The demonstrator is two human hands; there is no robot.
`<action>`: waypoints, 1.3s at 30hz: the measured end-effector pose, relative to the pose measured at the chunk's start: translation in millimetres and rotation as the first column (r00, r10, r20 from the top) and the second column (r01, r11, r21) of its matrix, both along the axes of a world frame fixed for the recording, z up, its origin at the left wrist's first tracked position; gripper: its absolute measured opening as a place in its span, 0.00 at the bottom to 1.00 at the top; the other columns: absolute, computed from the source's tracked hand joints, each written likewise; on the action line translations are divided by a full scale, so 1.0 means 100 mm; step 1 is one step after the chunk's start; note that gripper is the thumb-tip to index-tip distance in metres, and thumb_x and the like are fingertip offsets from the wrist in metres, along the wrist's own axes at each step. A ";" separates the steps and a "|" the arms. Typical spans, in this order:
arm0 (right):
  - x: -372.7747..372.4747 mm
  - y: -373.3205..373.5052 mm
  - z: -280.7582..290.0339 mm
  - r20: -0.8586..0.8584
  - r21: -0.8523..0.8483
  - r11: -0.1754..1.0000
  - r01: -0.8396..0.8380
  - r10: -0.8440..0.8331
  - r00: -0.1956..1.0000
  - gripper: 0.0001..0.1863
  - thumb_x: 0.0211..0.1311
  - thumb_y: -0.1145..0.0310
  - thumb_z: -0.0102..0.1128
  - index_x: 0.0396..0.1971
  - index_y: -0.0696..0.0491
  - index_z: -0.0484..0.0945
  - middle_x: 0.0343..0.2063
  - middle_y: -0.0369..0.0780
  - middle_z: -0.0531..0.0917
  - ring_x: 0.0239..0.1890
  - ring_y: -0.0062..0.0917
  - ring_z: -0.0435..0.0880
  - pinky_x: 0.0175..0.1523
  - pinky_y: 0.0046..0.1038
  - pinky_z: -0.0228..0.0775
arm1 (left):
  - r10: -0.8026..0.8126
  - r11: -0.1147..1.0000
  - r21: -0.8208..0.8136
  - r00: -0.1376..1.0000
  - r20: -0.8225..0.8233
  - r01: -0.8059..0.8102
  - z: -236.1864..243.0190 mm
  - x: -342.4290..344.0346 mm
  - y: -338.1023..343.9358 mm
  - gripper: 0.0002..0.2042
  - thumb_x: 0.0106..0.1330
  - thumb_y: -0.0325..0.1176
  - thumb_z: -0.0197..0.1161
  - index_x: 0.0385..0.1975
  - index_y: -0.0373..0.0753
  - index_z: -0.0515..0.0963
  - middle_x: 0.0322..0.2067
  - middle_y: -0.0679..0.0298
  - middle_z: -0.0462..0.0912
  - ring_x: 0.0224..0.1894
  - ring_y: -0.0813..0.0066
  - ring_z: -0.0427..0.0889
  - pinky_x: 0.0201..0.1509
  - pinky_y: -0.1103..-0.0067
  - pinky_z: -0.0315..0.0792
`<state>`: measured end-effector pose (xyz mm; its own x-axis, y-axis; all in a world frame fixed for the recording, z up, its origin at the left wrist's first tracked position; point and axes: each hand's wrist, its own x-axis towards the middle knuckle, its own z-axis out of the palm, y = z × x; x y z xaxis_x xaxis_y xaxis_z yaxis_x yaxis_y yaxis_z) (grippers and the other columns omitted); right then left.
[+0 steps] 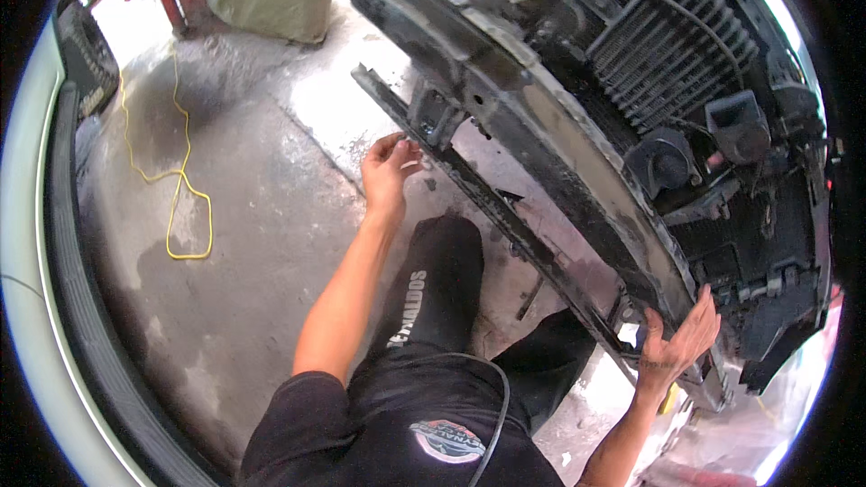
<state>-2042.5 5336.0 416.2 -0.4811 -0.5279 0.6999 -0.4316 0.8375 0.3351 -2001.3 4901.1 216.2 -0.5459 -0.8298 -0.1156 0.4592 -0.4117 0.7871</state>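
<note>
Both hands are on the black front beam (541,117) of a stripped car front: the left hand (390,167) has its fingertips curled together, pinching something small against the bracket (435,115) under the beam's left part, though what it pinches is too small to tell, and the right hand (678,343) lies spread open, palm up, against the beam's lower right end. Behind the beam sit the finned radiator (658,45) and two black horns (663,162), below it runs a thin black bar (469,180), and well left of it a yellow cord (180,180) loops across the stained concrete floor (253,243).
</note>
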 end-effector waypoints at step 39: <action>0.17 -0.16 0.22 0.257 -0.071 0.997 -0.029 0.046 0.965 0.42 0.58 0.45 0.69 0.67 0.54 0.70 0.56 0.50 0.76 0.60 0.46 0.72 0.66 0.45 0.58 | 0.239 0.970 -0.066 0.970 0.047 -0.235 -0.18 -0.57 -0.03 0.11 0.63 0.27 0.71 0.38 0.25 0.82 0.26 0.58 0.85 0.24 0.74 0.83 0.26 0.80 0.75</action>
